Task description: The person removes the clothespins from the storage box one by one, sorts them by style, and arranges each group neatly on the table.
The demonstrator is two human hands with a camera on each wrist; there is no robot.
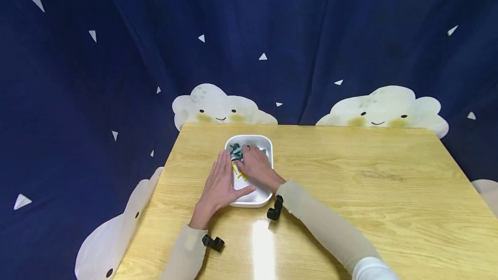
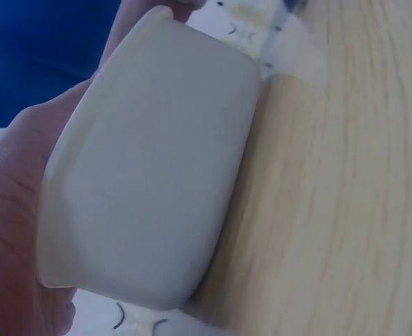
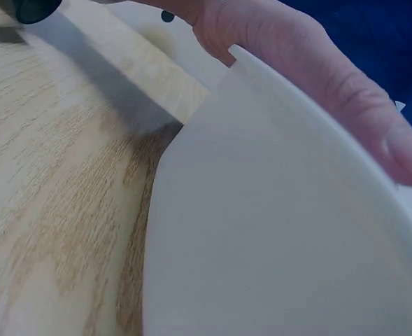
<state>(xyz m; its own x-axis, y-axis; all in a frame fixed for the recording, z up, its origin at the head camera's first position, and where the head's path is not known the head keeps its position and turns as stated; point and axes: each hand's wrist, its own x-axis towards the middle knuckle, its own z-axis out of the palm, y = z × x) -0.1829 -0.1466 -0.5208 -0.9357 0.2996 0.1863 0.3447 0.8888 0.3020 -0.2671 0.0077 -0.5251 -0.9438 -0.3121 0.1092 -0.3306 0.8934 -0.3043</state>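
A white rectangular tub point(image 1: 253, 205) stands on the table. Inside it, several dark green pieces point(image 1: 235, 151) lie toward the far left and a few thin yellow pieces point(image 1: 242, 175) near the middle; their kind is too small to tell. My left hand point(image 1: 221, 183) rests along the tub's left rim, fingers straight and together, thumb stretched over the near part of the inside. My right hand point(image 1: 256, 163) reaches into the tub over the green pieces. Its fingertips are hidden, so any grip does not show. The left wrist view shows the tub's outer wall point(image 2: 150, 161) beside the left hand point(image 2: 13, 203).
The wooden table point(image 1: 362, 185) extends well to the right of the tub. A dark blue curtain point(image 1: 249, 25) with white triangles and clouds hangs behind the table and down its left side. Small black cameras point(image 1: 273, 214) sit on both wrists.
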